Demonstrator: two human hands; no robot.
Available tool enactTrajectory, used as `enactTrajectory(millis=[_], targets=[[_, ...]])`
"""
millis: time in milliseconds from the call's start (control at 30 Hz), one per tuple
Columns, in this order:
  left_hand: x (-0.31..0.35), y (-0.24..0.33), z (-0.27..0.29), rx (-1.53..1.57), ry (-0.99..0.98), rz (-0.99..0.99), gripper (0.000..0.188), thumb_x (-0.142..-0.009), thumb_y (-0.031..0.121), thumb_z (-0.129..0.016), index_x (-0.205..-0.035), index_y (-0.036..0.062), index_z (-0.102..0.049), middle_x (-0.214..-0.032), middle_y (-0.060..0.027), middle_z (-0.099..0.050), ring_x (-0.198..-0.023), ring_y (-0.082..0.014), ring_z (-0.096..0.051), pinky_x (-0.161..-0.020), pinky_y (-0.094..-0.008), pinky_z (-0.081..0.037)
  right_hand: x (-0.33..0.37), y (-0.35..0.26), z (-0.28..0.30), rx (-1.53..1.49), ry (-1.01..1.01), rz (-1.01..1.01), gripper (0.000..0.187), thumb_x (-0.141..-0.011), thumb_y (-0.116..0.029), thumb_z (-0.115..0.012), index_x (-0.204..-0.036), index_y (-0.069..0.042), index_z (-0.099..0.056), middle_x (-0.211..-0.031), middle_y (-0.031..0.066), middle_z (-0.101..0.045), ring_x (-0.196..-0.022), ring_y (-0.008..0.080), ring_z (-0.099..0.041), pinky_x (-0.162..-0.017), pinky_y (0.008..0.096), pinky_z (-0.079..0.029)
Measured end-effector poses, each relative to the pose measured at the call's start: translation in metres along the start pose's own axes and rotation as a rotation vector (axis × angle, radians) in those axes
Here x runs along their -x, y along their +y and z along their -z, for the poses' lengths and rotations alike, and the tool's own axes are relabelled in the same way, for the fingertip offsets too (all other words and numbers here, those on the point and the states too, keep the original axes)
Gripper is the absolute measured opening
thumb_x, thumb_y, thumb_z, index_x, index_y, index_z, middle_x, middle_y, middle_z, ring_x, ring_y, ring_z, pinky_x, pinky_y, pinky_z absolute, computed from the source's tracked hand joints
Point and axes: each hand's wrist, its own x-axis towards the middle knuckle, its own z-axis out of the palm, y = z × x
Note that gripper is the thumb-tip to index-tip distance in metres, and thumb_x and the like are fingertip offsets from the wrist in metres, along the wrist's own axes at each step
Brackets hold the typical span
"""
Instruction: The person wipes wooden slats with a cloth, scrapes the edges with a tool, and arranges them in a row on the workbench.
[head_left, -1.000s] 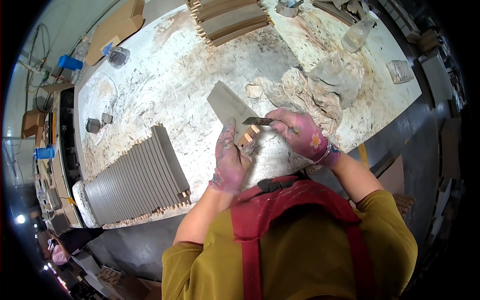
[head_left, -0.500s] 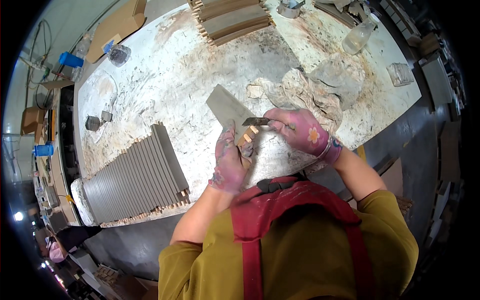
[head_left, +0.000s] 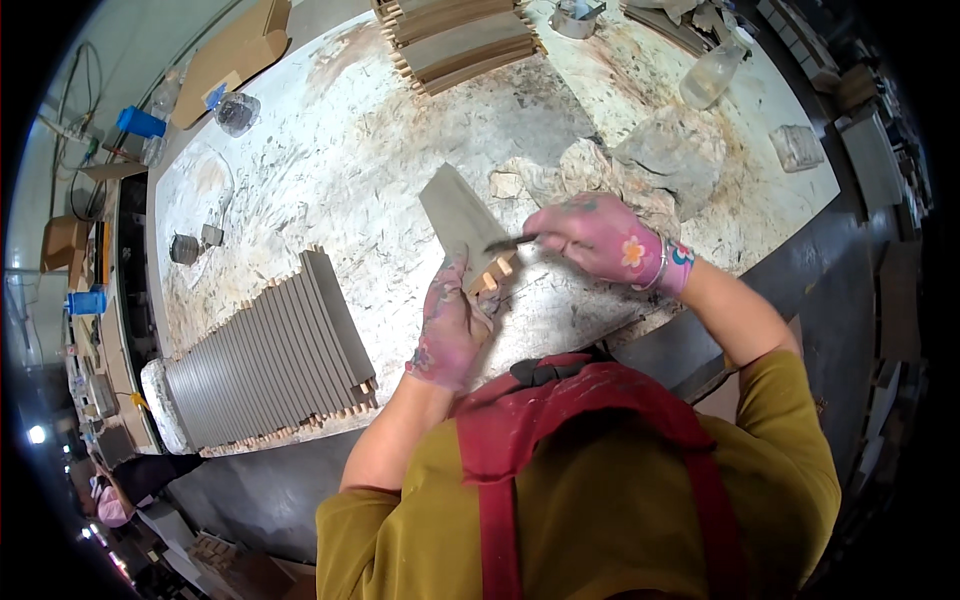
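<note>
My left hand (head_left: 447,338), in a pink patterned glove, is closed round the near end of a flat grey board (head_left: 455,205). Pale wooden dowels (head_left: 495,273) stick out of that end, beside my fingers. The board points away from me, tilted to the left above the table. In my right hand (head_left: 602,240), gloved in pink with flowers, is a dark flat scraper (head_left: 510,243). Its blade lies over the board's right edge, close to the dowels; whether it touches I cannot tell. My right fingers are pinched on the tool and partly hide it.
A row of grey boards with dowels (head_left: 265,350) stands at left, against a white block (head_left: 165,405). More boards (head_left: 465,45) are stacked at the far side. A crumpled cloth (head_left: 660,160), a clear bottle (head_left: 712,75) and a metal tin (head_left: 575,20) sit at right and back.
My right hand has turned and shifted a little, so the scraper shows narrower. The board has tilted slightly more upright, and my left hand has moved slightly left with it.
</note>
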Motion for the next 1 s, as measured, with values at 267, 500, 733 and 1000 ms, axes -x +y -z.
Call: enactTrajectory(millis=[267, 500, 733, 1000], targets=[[-0.018, -0.005, -0.001, -0.039, 0.461, -0.014, 0.03, -0.1, 0.018, -0.043, -0.125, 0.0011, -0.044, -0.119, -0.0173, -0.058, -0.1, -0.0285, -0.06, -0.083, -0.0397, -0.051, 0.029, -0.01, -0.03, -0.58, 0.474, -0.205, 0.018, -0.092, -0.013, -0.057, -0.101, 0.001, -0.061, -0.088, 0.0088, -0.063, -0.081, 0.0184, -0.06, -0.077, 0.0301, -0.048], [-0.035, -0.002, 0.004, 0.198, 0.492, 0.099, 0.027, -0.098, 0.016, -0.046, -0.122, 0.0044, -0.048, -0.118, -0.0167, -0.059, -0.104, -0.0299, -0.06, -0.091, -0.044, -0.051, 0.038, -0.027, -0.043, -0.541, 0.512, -0.482, 0.028, -0.091, -0.012, -0.057, -0.116, -0.002, -0.051, -0.087, 0.0052, -0.061, -0.081, 0.0119, -0.057, -0.074, 0.0282, -0.048], [-0.028, -0.02, 0.007, 0.093, 0.206, 0.193, 0.031, -0.099, 0.015, -0.042, -0.127, 0.0015, -0.045, -0.125, -0.0136, -0.055, -0.108, -0.0264, -0.059, -0.096, -0.04, -0.048, 0.013, -0.015, -0.046, -0.695, 0.616, -0.422, 0.031, -0.088, -0.017, -0.063, -0.112, 0.0, -0.054, -0.093, 0.0059, -0.057, -0.088, 0.0093, -0.051, -0.079, 0.0258, -0.045], [-0.016, 0.035, -0.04, -1.683, 0.295, 0.149, 0.063, -0.078, 0.027, -0.077, -0.127, 0.0006, -0.048, -0.112, -0.013, -0.062, -0.103, -0.023, -0.061, -0.093, -0.0351, -0.048, 0.015, 0.013, -0.034, -0.72, 0.492, -0.393, 0.019, -0.091, -0.015, -0.057, -0.102, 0.0, -0.057, -0.083, 0.0048, -0.056, -0.078, 0.0101, -0.049, -0.073, 0.0265, -0.044]])
